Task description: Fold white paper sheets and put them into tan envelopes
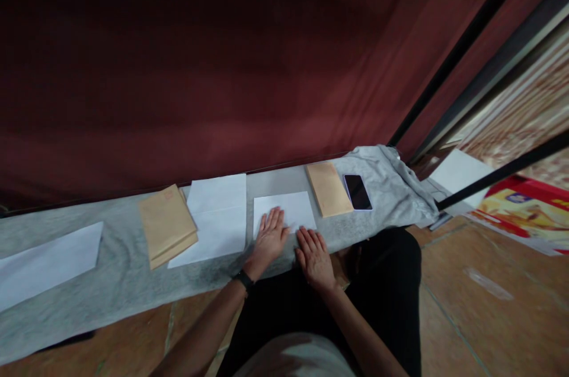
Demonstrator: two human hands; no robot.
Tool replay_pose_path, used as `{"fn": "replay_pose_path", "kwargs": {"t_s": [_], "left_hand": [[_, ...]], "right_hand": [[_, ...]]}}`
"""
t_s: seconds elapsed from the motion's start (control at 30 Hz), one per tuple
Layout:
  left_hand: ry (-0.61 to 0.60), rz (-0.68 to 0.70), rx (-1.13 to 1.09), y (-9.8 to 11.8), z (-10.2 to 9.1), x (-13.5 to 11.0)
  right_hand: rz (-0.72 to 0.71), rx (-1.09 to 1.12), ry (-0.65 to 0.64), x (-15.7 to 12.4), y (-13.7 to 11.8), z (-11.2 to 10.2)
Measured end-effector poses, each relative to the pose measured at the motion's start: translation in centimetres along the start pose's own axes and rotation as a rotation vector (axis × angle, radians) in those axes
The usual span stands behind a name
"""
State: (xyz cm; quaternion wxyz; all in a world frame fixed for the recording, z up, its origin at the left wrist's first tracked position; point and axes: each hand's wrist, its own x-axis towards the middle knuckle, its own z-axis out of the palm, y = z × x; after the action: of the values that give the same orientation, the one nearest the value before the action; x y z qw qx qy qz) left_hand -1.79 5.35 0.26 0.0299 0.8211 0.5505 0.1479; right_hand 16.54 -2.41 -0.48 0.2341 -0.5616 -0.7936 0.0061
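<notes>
Paper (292, 203) under left hand (270, 240), against right hand (317, 261)

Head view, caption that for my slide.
Left hand flat on white paper, right hand at its edge, brown envelopes to either side.

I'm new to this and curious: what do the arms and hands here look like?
The left hand and right hand are a person's, ungloved, with no sleeves on the visible forearms. A black band, perhaps a watch, circles the left wrist; none shows on the right.
</notes>
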Motion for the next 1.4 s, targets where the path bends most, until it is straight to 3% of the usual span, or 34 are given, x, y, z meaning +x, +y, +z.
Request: {"fn": "replay_pose_path", "kwargs": {"t_s": [0.13,0.4,0.53,0.63,0.77,0.93,1.03,1.1,1.23,1.4], "left_hand": [[0.112,-0.326,-0.041,-1.4,-0.3,-1.3],[0.139,-0.586,-0.308,-1.9,-3.2,1.1],[0.243,-0.77,-0.719,-2.5,-4.4,2.3],[0.292,-0.802,-0.992,-2.4,-4.4,2.2],[0.308,-0.757,-1.09,-2.0,-5.1,2.3],[0.418,-0.64,-1.026,-2.5,-9.1,4.0],[0.54,-0.345,-0.664,-2.2,-11.7,4.3],[0.516,-0.132,-0.44,-1.5,-12.3,3.4],[0.311,0.22,-0.165,-0.3,-10.1,0.1],[0.123,0.33,-0.031,0.2,-5.5,-3.9]], "right_hand": [[-0.006,0.013,0.022,-0.1,0.0,0.2],[-0.002,0.04,0.05,-0.3,0.0,0.6],[0.008,0.057,0.055,-0.3,-0.1,0.6],[0.019,0.085,0.058,-0.3,-0.1,0.6],[0.041,0.175,0.068,-0.2,0.2,0.7],[0.113,0.379,0.125,0.1,1.1,0.8],[0.19,0.494,0.16,0.5,1.4,0.8],[0.238,0.554,0.169,0.7,1.5,0.8],[0.298,0.609,0.173,0.7,1.5,0.7],[0.247,0.54,0.171,0.2,1.7,0.6]]}}
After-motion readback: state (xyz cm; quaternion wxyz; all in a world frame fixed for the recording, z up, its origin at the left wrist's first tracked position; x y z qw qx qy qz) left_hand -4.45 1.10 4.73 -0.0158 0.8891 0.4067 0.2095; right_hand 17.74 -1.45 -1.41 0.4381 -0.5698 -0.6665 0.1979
